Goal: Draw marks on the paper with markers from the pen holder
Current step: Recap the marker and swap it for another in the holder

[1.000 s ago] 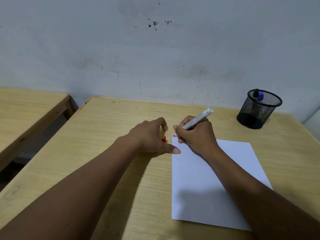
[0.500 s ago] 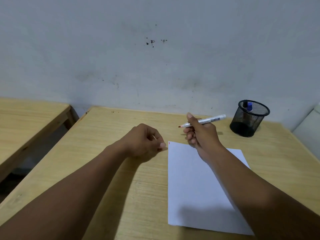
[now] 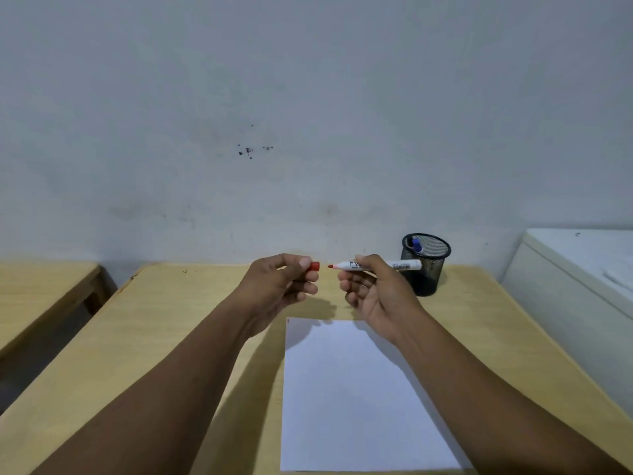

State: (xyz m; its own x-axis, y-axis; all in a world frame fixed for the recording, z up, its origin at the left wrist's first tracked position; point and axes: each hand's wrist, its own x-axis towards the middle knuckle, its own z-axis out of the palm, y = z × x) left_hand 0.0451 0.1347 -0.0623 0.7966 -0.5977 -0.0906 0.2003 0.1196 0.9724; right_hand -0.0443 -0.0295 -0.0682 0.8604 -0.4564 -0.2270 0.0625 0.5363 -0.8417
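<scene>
My right hand (image 3: 373, 289) holds a white marker (image 3: 400, 265) level above the desk, its bare red tip pointing left. My left hand (image 3: 284, 282) pinches the red cap (image 3: 315, 266) just left of that tip, with a small gap between them. Below both hands a white sheet of paper (image 3: 352, 399) lies on the wooden desk (image 3: 164, 341), with a tiny red mark (image 3: 288, 320) at its top left corner. A black mesh pen holder (image 3: 428, 269) stands at the back right, partly behind the marker, with a blue-capped marker (image 3: 417, 245) inside.
A grey wall rises right behind the desk. A second wooden desk (image 3: 37, 296) stands to the left across a narrow gap. A white cabinet or appliance (image 3: 579, 286) sits close to the desk's right edge.
My right hand lifted the marker off the paper's top left corner and turned it level. My left hand rose from the desk with the red cap, now facing the tip. The camera tilted up.
</scene>
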